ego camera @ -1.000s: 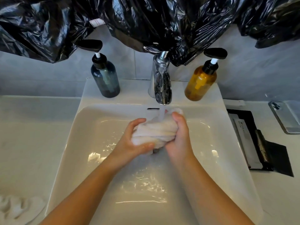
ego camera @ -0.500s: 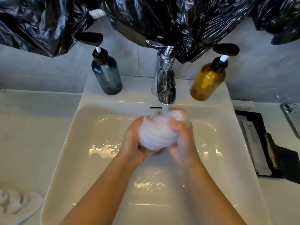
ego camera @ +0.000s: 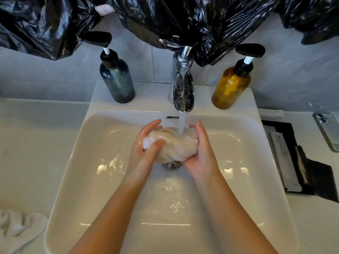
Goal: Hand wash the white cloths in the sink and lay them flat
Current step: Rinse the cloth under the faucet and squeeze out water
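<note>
While water (ego camera: 181,123) runs onto it, the white cloth (ego camera: 174,145) is held bunched up over the middle of the sink (ego camera: 73,171).
The left hand (ego camera: 141,154) and the right hand (ego camera: 203,153) each curl around one end, both with the grip closed on it. The faucet (ego camera: 182,88) stands behind, between a blue bottle (ego camera: 117,81) and an amber bottle (ego camera: 230,87). A second white cloth (ego camera: 18,226) lies crumpled on the counter (ego camera: 36,143), left of the sink.
</note>
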The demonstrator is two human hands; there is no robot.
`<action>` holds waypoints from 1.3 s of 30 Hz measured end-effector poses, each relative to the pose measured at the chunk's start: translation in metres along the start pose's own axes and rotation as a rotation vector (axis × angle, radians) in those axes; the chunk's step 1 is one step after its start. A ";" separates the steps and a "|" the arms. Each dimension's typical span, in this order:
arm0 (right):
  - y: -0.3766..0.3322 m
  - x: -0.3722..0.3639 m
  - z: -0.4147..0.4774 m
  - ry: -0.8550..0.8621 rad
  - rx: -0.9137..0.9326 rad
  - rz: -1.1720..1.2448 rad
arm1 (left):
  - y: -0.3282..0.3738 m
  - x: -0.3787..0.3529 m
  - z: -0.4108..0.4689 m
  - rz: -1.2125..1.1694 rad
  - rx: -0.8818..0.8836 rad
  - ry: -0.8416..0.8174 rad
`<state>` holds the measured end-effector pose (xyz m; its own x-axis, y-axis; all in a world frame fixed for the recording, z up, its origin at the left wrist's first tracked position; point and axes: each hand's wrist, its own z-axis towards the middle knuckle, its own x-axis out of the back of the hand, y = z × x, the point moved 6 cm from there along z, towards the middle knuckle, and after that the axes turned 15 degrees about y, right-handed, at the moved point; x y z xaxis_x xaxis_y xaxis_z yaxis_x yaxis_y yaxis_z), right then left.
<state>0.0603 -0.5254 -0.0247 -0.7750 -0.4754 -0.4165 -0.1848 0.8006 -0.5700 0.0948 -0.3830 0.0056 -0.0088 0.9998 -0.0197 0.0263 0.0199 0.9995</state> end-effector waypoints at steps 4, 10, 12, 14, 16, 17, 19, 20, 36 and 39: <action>-0.005 -0.009 0.004 -0.044 0.188 -0.044 | -0.010 -0.004 -0.005 -0.045 0.260 0.166; -0.020 -0.039 -0.011 -0.311 0.375 -0.094 | -0.023 -0.023 -0.006 -0.279 0.647 0.206; -0.022 -0.046 -0.011 -0.316 0.422 -0.144 | -0.018 -0.034 -0.009 -0.389 0.724 0.205; -0.024 -0.049 -0.010 -0.329 0.453 -0.181 | -0.023 -0.037 -0.010 -0.420 0.819 0.210; -0.024 -0.044 -0.005 -0.324 0.428 -0.178 | -0.028 -0.036 -0.007 -0.372 0.826 0.174; -0.023 -0.038 0.000 -0.300 0.380 -0.148 | -0.028 -0.033 -0.004 -0.315 0.779 0.142; -0.018 -0.026 0.005 -0.253 0.261 -0.065 | -0.030 -0.025 -0.001 -0.216 0.674 0.160; -0.014 -0.020 0.008 -0.237 0.204 -0.028 | -0.028 -0.019 0.001 -0.196 0.584 0.221; -0.025 -0.036 -0.009 -0.354 0.367 -0.074 | -0.037 -0.022 -0.010 -0.332 0.694 0.192; -0.023 -0.040 -0.004 -0.331 0.464 -0.165 | -0.040 -0.033 -0.013 -0.435 0.777 0.199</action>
<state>0.0932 -0.5231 0.0085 -0.5146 -0.7283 -0.4525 0.0547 0.4987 -0.8650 0.0813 -0.4167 -0.0334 -0.3460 0.8842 -0.3138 0.6458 0.4670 0.6040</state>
